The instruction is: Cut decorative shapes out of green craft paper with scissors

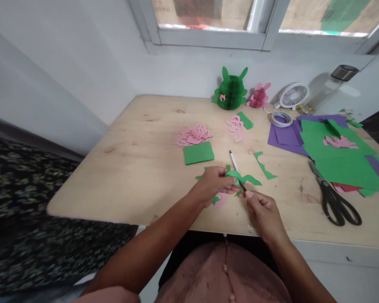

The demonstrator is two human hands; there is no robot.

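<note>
Green paper cutout [243,178] in left hand [213,184], just beside right hand [263,214]

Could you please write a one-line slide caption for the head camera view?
Left hand holds a wavy green paper cutout, right hand a slim white pen-like tool, above a pale wooden table.

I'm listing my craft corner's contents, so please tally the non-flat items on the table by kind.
Honeycomb paper figures: 2 (one green, one pink)
Desk fan: 1
Clear bottle: 1
White coil: 1
Black-handled scissors: 1
Total: 6
</note>
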